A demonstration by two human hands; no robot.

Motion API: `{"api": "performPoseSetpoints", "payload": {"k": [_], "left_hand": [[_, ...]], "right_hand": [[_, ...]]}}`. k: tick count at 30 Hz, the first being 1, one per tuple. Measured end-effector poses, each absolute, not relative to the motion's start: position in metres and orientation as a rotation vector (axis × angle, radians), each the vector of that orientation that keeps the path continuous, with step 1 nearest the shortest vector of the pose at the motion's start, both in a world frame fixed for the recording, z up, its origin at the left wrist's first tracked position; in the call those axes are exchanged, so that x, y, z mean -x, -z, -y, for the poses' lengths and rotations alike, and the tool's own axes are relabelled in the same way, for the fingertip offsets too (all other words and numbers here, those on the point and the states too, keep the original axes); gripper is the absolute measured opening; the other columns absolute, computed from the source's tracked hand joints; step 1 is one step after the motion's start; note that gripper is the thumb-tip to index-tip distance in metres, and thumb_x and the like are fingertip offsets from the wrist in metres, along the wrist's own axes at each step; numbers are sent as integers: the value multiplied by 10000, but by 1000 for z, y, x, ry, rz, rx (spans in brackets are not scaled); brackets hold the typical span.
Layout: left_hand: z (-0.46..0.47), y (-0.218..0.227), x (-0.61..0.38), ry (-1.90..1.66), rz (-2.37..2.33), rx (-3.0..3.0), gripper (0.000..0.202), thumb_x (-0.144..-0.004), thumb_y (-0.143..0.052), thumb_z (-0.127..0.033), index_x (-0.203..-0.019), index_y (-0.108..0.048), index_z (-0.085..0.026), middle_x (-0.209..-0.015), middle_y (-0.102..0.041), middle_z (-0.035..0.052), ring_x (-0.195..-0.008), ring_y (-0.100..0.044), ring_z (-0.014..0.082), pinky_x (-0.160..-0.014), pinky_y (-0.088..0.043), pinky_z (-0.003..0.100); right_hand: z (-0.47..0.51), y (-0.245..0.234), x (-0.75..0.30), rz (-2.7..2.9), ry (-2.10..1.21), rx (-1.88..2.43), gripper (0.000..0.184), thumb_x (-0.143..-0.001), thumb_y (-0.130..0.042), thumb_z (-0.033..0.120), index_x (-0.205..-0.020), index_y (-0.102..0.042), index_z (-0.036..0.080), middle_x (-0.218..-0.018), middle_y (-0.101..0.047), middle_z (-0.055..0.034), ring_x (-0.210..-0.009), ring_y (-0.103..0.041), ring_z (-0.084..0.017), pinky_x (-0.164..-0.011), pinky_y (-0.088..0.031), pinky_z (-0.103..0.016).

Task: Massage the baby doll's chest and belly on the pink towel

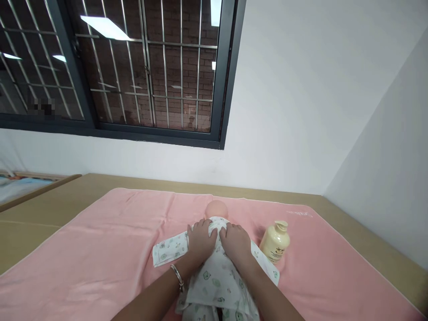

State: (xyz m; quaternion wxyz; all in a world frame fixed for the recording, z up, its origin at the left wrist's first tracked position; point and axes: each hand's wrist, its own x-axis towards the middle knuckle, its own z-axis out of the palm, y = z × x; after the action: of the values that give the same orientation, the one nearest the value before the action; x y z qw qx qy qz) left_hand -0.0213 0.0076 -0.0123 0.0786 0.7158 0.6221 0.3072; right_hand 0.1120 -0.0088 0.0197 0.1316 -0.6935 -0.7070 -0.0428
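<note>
A baby doll (216, 208) lies on its back or front, I cannot tell which, with its smooth peach head pointing away from me. It is dressed in white baby clothes (214, 285) printed with small green and brown figures, the sleeves spread to both sides. My left hand (202, 238) rests on the upper body near the left shoulder, fingers laid over the cloth and thumb apart. On the other shoulder lies my right hand (236, 240), likewise flat with its thumb inward. Both hands touch the clothes; the fingertips are partly hidden.
Right of the doll a pale yellow pump bottle (276, 240) stands close to the sleeve. Beneath everything a pink blanket (100, 249) covers a wooden surface (140, 182). White walls (284, 111) rise behind and at right, with a barred window (150, 76) above.
</note>
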Motion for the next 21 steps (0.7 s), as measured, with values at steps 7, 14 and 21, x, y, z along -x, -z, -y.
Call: {"api": "performPoseSetpoints", "payload": {"k": [7, 14, 21], "left_hand": [[-10, 4, 24, -716, -1896, -2039, 338, -912, -411, -424, -1160, -555, -245, -1182, -620, 78, -1079, -558, 254, -912, -404, 429], [-10, 11, 23, -810, -1911, -2050, 291, -926, -416, -378, -1106, -590, -230, -1125, -639, 71, -1054, -563, 236, -900, -374, 382], [-5, 16, 19, -907, -1885, -2295, 292, -953, -412, -311, -1142, -621, -230, -1079, -653, 78, -1046, -574, 235, -891, -370, 370]], "right_hand": [[3, -19, -107, 2201, 102, 1809, 287, -952, -373, 164, -1021, -647, 113, -989, -681, -163, -968, -595, -261, -907, -360, -366], [2, -15, -108, 2115, 32, 1823, 296, -938, -359, 138, -1022, -643, 120, -1019, -675, -141, -991, -573, -253, -893, -367, -336], [1, -12, -118, 1961, -63, 1958, 336, -945, -374, 270, -1058, -651, 118, -1078, -685, -147, -992, -597, -245, -878, -380, -313]]}}
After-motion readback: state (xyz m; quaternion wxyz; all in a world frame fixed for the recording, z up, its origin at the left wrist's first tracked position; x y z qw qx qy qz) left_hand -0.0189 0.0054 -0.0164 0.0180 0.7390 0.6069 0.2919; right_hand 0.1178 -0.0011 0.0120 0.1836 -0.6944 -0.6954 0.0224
